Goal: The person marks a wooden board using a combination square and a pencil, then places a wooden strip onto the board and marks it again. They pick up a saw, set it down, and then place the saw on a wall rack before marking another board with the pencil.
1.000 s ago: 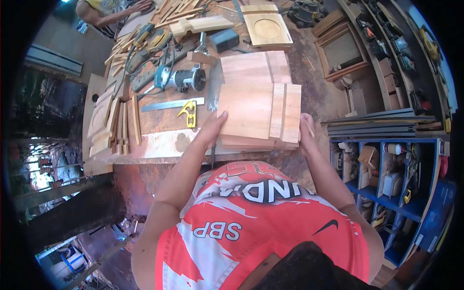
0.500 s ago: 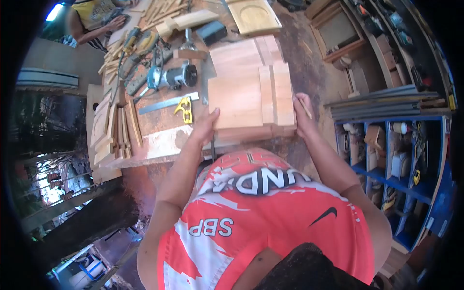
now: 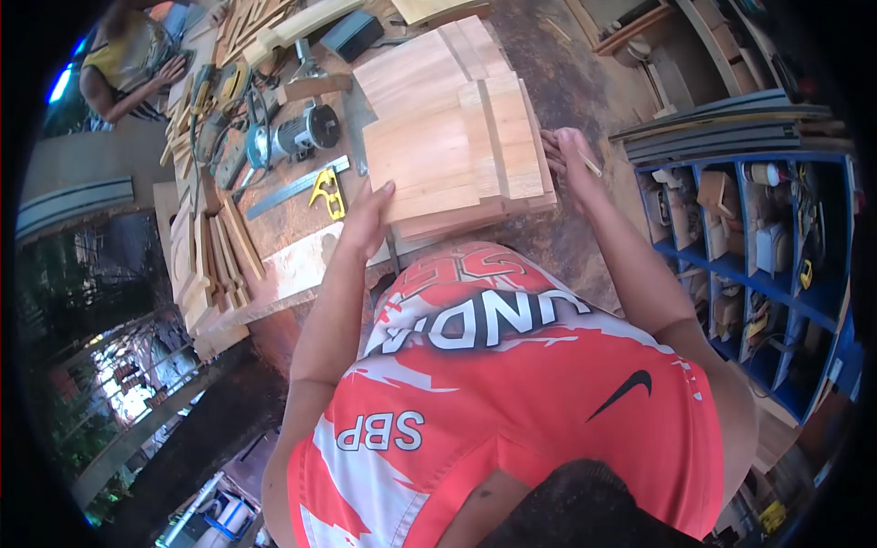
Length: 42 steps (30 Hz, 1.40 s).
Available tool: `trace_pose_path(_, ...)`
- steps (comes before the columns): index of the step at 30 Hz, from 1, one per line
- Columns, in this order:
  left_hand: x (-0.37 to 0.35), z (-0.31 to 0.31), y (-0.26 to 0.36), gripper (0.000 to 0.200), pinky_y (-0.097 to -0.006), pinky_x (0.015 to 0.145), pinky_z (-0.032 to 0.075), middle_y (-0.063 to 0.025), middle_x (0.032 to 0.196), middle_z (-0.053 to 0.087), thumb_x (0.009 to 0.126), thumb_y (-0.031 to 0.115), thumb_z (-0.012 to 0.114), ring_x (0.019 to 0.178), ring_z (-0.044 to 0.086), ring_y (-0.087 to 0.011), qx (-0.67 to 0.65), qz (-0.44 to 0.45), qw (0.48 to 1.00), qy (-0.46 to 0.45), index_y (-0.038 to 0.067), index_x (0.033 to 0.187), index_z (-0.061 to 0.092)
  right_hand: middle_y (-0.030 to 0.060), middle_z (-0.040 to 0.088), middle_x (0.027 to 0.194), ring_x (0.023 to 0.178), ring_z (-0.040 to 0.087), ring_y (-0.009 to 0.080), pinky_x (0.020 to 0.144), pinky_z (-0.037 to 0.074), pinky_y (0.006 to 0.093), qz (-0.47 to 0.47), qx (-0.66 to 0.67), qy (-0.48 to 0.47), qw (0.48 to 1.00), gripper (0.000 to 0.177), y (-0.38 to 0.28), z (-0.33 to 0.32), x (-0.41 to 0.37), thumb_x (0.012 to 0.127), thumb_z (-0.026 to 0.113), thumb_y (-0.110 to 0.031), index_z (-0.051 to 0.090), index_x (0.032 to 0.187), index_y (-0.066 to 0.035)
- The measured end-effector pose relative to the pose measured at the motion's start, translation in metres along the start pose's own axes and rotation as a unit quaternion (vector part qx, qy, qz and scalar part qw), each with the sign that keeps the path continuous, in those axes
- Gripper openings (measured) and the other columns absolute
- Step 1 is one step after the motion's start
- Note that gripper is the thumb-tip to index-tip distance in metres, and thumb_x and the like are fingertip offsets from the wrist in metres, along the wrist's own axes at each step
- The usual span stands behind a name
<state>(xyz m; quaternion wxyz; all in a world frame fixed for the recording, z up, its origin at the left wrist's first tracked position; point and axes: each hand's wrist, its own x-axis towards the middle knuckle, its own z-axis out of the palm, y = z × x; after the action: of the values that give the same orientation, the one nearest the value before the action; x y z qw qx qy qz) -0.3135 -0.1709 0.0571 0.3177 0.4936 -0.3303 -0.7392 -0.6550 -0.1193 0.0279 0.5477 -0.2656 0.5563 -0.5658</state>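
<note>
Stacked light wooden panels [image 3: 429,164], each with a groove near the right end, lie on the workbench in front of me. My left hand [image 3: 367,219] grips the near left corner of the front panel, thumb on top. At the stack's right side is my right hand [image 3: 574,164], its fingers curled around a thin pencil-like stick [image 3: 592,165]. Another grooved panel [image 3: 411,68] lies behind the front stack. A yellow-headed combination square [image 3: 326,193] and a teal router [image 3: 292,135] rest left of the panels.
Wooden strips [image 3: 219,251] stand at the bench's left edge. A dark box [image 3: 352,36] and more tools lie at the back. A co-worker's hand [image 3: 170,71] shows at the upper left. Blue shelving [image 3: 681,256] with compartments stands on the right.
The view has shifted, so the bench things appear further left and higher. The front panels look slightly rotated, and my right hand now sits a little apart from their right edge.
</note>
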Motion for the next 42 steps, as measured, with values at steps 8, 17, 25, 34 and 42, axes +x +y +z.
trace_pose_path(8,0.002,-0.006,0.005,0.051,-0.0368,0.105,0.038,-0.0109,0.134,0.052,0.095,0.018,0.053,0.124,0.050,-0.0221,-0.026,-0.009,1.000,-0.003,0.004,0.142,0.037,0.0190,0.051,0.134,0.128,0.046,0.0281,0.106,0.036,0.0434,-0.022,-0.066,0.018,0.997,0.049,-0.018,0.004,0.024,0.099,0.045,-0.048,0.047,0.119,-0.003)
trace_pose_path(17,0.012,-0.025,0.001,0.048,-0.0345,0.106,0.035,-0.0101,0.136,0.050,0.097,0.021,0.050,0.126,0.047,-0.0197,-0.020,0.002,1.000,0.013,0.002,0.139,0.040,0.0157,0.058,0.126,0.123,0.051,0.0270,0.104,0.038,0.0394,-0.168,-0.186,0.008,0.968,0.038,-0.019,0.001,0.032,0.093,0.060,-0.035,0.048,0.114,-0.005)
trace_pose_path(25,-0.006,0.005,0.020,0.045,-0.0309,0.102,0.038,-0.0090,0.130,0.056,0.096,0.019,0.052,0.121,0.050,-0.0156,0.109,0.039,0.991,0.063,0.000,0.136,0.045,0.0225,0.058,0.122,0.115,0.056,0.0293,0.097,0.042,0.0385,-0.093,-0.355,-0.111,0.924,0.038,-0.091,0.061,-0.036,0.083,0.072,-0.021,0.046,0.108,-0.006)
trace_pose_path(34,0.075,0.025,0.139,0.035,-0.0318,0.092,0.046,-0.0086,0.117,0.062,0.097,0.025,0.053,0.104,0.061,-0.0167,0.180,0.168,0.968,0.053,0.000,0.122,0.053,0.0169,0.061,0.115,0.105,0.059,0.0274,0.089,0.045,0.0424,-0.318,-0.299,-0.046,0.898,0.055,-0.158,0.089,0.087,0.083,0.071,-0.028,0.044,0.126,-0.008)
trace_pose_path(42,0.136,0.015,0.111,0.039,-0.0330,0.077,0.049,-0.0119,0.097,0.067,0.090,0.028,0.063,0.085,0.062,-0.0183,0.350,0.136,0.915,0.147,-0.003,0.113,0.059,0.0197,0.058,0.115,0.106,0.057,0.0307,0.092,0.045,0.0405,-0.305,-0.350,-0.062,0.883,0.047,-0.057,0.070,0.207,0.084,0.072,-0.034,0.052,0.116,-0.004)
